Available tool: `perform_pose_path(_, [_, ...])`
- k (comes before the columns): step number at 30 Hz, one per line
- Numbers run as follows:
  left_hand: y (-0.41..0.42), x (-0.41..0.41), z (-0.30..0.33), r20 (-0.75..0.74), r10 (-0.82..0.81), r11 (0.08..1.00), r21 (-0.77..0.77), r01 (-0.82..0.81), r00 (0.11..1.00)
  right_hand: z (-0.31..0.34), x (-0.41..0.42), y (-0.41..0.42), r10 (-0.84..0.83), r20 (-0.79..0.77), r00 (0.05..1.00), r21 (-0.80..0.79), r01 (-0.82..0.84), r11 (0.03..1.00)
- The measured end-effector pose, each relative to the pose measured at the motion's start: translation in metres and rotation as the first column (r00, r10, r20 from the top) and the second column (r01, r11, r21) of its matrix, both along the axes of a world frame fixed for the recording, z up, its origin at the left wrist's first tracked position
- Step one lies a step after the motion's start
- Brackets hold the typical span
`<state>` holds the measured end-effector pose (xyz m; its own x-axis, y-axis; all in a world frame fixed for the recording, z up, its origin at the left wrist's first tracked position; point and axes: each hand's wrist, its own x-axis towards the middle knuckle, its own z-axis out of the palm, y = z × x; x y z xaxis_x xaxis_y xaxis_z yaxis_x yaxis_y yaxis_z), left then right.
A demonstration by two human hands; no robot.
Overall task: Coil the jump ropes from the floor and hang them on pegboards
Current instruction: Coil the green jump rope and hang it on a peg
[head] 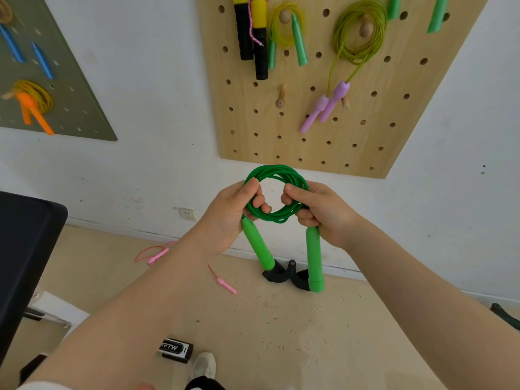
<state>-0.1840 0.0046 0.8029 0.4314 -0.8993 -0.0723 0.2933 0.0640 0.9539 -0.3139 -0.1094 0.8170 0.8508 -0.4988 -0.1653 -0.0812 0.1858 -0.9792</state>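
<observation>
Head view: in the middle of the frame, both arms reach out. The left hand (236,209) and right hand (318,212) curl tight around the coiled green jump rope (277,175), its handles hanging down.

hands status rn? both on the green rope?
Left hand: closed, gripping the left side of the green jump rope coil.
Right hand: closed, gripping the right side of the same coil.
</observation>
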Motion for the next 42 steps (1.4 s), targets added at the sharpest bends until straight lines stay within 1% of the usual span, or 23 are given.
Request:
perform_pose_path(2, [0.001, -0.001, 0.001, -0.029, -0.026, 0.998, 0.057, 0.028, 0.999, 0.000, 0.002, -0.001, -0.065, -0.096, 0.993, -0.076, 0.058, 0.995])
perform_pose_path(4, [0.002, -0.003, 0.006, -0.060, -0.104, 0.981, 0.160, 0.112, 0.993, -0.002, 0.005, 0.000, -0.134, -0.239, 0.962, -0.319, 0.052, 0.946])
perform_pose_path(6, [0.001, -0.005, 0.008, -0.030, -0.141, 0.947, 0.286, 0.144, 0.990, -0.005, 0.008, 0.003, -0.134, -0.359, 0.924, -0.553, -0.094, 0.828])
perform_pose_path(7, [0.000, -0.006, 0.009, 0.008, -0.124, 0.936, 0.334, 0.114, 0.992, -0.007, 0.009, 0.005, -0.122, -0.398, 0.909, -0.612, -0.164, 0.773])
perform_pose_path(8, [-0.001, -0.008, 0.008, 0.049, -0.092, 0.932, 0.355, 0.068, 0.995, -0.007, 0.010, 0.007, -0.116, -0.414, 0.903, -0.638, -0.197, 0.744])
perform_pose_path(9, [-0.003, -0.010, 0.007, 0.078, -0.050, 0.936, 0.352, 0.019, 0.996, -0.007, 0.011, 0.008, -0.109, -0.411, 0.905, -0.635, -0.199, 0.747])
perform_pose_path(13, [-0.003, -0.016, 0.006, 0.083, 0.106, 0.945, 0.302, -0.126, 0.991, -0.002, 0.008, 0.011, 0.000, -0.307, 0.952, -0.428, -0.138, 0.893])
perform_pose_path(16, [0.000, -0.009, 0.008, 0.107, 0.196, 0.931, 0.293, -0.220, 0.975, -0.005, 0.002, 0.007, 0.106, -0.249, 0.963, -0.263, -0.173, 0.949])
perform_pose_path(18, [0.004, 0.000, 0.011, 0.143, 0.232, 0.920, 0.289, -0.265, 0.962, -0.010, -0.004, -0.002, 0.166, -0.287, 0.943, -0.217, -0.233, 0.948])
perform_pose_path(21, [0.009, 0.014, 0.014, 0.247, 0.205, 0.918, 0.288, -0.273, 0.947, -0.017, -0.014, -0.010, 0.248, -0.419, 0.873, -0.305, -0.393, 0.867])
perform_pose_path(23, [0.012, 0.020, 0.013, 0.341, 0.152, 0.918, 0.298, -0.260, 0.928, -0.017, -0.014, -0.010, 0.256, -0.459, 0.851, -0.333, -0.431, 0.839])
perform_pose_path(25, [0.013, 0.022, 0.012, 0.471, 0.109, 0.904, 0.318, -0.284, 0.876, -0.011, -0.009, -0.011, 0.181, -0.445, 0.877, -0.368, -0.363, 0.856])
perform_pose_path(27, [0.012, 0.023, 0.010, 0.611, 0.073, 0.878, 0.335, -0.341, 0.788, -0.004, -0.004, -0.013, 0.031, -0.385, 0.922, -0.375, -0.187, 0.908])
perform_pose_path(28, [0.012, 0.023, 0.010, 0.648, 0.061, 0.869, 0.339, -0.360, 0.759, -0.001, -0.002, -0.015, -0.032, -0.332, 0.943, -0.313, -0.078, 0.946])
perform_pose_path(30, [0.011, 0.023, 0.009, 0.631, 0.061, 0.867, 0.350, -0.354, 0.773, 0.005, 0.001, -0.015, -0.109, -0.194, 0.975, -0.059, 0.099, 0.993])
perform_pose_path(31, [0.010, 0.022, 0.008, 0.591, 0.068, 0.871, 0.357, -0.337, 0.804, 0.007, 0.003, -0.013, -0.133, -0.130, 0.983, 0.069, 0.143, 0.987])
perform_pose_path(32, [0.010, 0.021, 0.008, 0.539, 0.078, 0.877, 0.363, -0.315, 0.838, 0.009, 0.004, -0.009, -0.146, -0.082, 0.986, 0.157, 0.157, 0.975])
perform_pose_path(34, [0.010, 0.020, 0.007, 0.422, 0.096, 0.890, 0.368, -0.267, 0.902, 0.010, 0.007, -0.001, -0.148, -0.014, 0.989, 0.255, 0.146, 0.956])
perform_pose_path(36, [0.010, 0.019, 0.007, 0.338, 0.103, 0.902, 0.365, -0.231, 0.935, 0.006, 0.010, 0.005, -0.156, 0.042, 0.987, 0.302, 0.136, 0.944])
perform_pose_path(37, [0.010, 0.019, 0.007, 0.319, 0.104, 0.902, 0.368, -0.224, 0.942, 0.003, 0.011, 0.007, -0.159, 0.066, 0.985, 0.270, 0.136, 0.953])
perform_pose_path(39, [0.011, 0.019, 0.007, 0.306, 0.113, 0.895, 0.383, -0.231, 0.945, -0.001, 0.012, 0.011, -0.163, 0.093, 0.982, 0.091, 0.154, 0.984])
perform_pose_path(41, [0.012, 0.020, 0.007, 0.302, 0.133, 0.887, 0.388, -0.250, 0.944, -0.004, 0.012, 0.012, -0.168, 0.087, 0.982, -0.175, 0.181, 0.968])
perform_pose_path(42, [0.012, 0.021, 0.008, 0.301, 0.146, 0.885, 0.387, -0.260, 0.943, -0.005, 0.012, 0.014, -0.166, 0.081, 0.983, -0.347, 0.184, 0.920])
